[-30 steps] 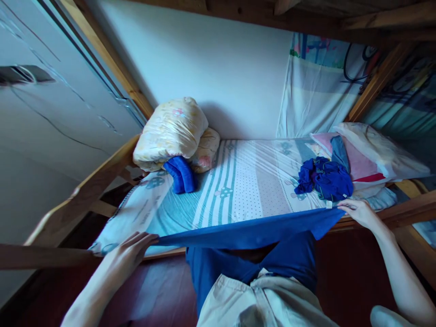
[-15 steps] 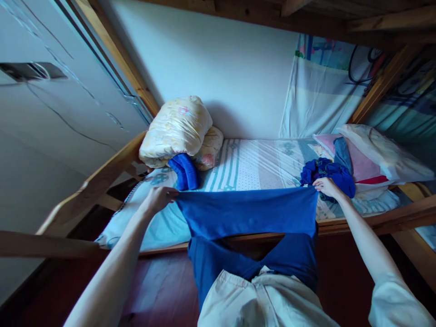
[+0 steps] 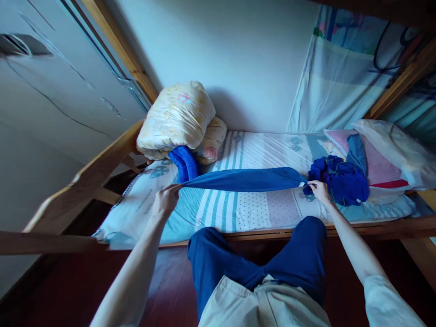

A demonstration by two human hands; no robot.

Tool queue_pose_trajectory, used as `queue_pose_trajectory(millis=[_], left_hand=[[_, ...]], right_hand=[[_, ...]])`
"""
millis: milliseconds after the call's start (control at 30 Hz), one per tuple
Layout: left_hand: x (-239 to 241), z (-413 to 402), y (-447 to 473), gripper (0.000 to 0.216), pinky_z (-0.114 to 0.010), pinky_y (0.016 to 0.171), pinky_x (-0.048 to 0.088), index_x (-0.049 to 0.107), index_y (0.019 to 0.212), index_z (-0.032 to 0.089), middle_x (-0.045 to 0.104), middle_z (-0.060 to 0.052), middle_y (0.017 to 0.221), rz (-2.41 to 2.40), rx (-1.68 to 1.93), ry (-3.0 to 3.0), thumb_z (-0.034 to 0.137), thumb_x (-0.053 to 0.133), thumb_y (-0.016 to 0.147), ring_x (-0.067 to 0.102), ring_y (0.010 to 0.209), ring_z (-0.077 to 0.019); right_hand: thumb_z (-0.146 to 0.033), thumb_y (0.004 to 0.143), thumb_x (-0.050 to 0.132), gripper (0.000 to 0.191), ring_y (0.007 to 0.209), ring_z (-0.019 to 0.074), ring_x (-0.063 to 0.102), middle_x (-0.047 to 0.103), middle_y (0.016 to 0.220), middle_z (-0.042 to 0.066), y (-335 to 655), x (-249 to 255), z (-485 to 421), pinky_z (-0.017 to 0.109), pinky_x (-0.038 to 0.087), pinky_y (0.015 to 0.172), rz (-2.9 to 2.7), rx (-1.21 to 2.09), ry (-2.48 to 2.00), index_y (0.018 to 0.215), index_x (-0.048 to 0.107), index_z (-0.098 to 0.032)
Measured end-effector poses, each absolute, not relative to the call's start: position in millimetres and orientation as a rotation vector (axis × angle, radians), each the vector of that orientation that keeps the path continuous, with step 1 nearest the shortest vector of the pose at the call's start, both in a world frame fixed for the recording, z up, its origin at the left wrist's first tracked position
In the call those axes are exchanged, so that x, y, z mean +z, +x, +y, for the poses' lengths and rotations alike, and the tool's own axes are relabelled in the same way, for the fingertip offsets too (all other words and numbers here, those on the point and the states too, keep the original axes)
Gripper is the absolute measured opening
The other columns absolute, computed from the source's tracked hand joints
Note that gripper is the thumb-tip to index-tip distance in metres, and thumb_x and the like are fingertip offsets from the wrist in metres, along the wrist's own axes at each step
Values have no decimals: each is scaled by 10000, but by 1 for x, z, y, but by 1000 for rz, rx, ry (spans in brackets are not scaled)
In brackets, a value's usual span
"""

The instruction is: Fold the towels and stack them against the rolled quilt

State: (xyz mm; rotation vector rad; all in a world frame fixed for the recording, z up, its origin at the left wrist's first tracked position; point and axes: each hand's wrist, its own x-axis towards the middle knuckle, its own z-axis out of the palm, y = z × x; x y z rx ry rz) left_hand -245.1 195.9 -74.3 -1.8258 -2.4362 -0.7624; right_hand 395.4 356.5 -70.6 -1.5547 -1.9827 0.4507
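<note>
Stretching lengthwise above the patterned bedsheet [image 3: 252, 211]: blue cloth [image 3: 241, 180]. Left hand [image 3: 166, 200] pinches one end; right hand [image 3: 319, 190] pinches the other, beside a white tag [image 3: 302, 184]. Just beyond left hand: folded blue bundle [image 3: 185, 165], against cream bedding [image 3: 177, 120]. Near right hand: crumpled blue clothing [image 3: 347, 179]. Farther right: pink pillow [image 3: 383, 165].

Long, stretched blue cloth [image 3: 243, 179]: gripped ends hidden within the left hand [image 3: 167, 197] and right hand [image 3: 319, 190].
Small white tag [image 3: 301, 184]: too small to tell if printed.
Royal-blue padded roll [image 3: 186, 169]: top covered by the puffy cream floral quilt [image 3: 177, 118].
Crumpled deep-blue fabric heap [image 3: 345, 181]: folds conceal how many pieces.
Pale printed curtain [image 3: 335, 81]: top hidden behind the dark wooden beam [image 3: 391, 14].
Shiny whitish pillow [image 3: 391, 150]: cut off at right.
</note>
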Motion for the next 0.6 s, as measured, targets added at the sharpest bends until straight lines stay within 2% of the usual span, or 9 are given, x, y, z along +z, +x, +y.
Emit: queue_pose_trajectory(millis=[300, 467, 600], left_hand=[[-202, 157, -227, 401, -376, 931, 565, 794, 1042, 106, 757, -168, 1149, -2821, -243, -1939, 134, 426, 885, 731, 1020, -284], [-237, 140, -220, 389, -372, 829, 572, 795, 1010, 160, 742, -150, 1186, -2833, -34, -1945, 108, 442, 856, 698, 1052, -295], [-250, 133, -221, 392, -410, 896, 555, 778, 988, 158, 719, -174, 1176, -2566, 15, -2166, 57, 439, 818, 624, 1165, -313]], right_hand=[[-18, 853, 529, 321, 1054, 213, 725, 783, 1081, 118, 371, -172, 320, 308, 532, 983, -2264, 684, -1952, 973, 794, -152], [-82, 922, 519, 343, 1115, 202, 678, 743, 1173, 125, 369, -190, 303, 262, 484, 983, -2384, 697, -2281, 1146, 761, -176], [-99, 942, 471, 382, 1116, 226, 663, 719, 1210, 136, 362, -190, 298, 257, 480, 934, -2455, 738, -2361, 1199, 737, -194]])
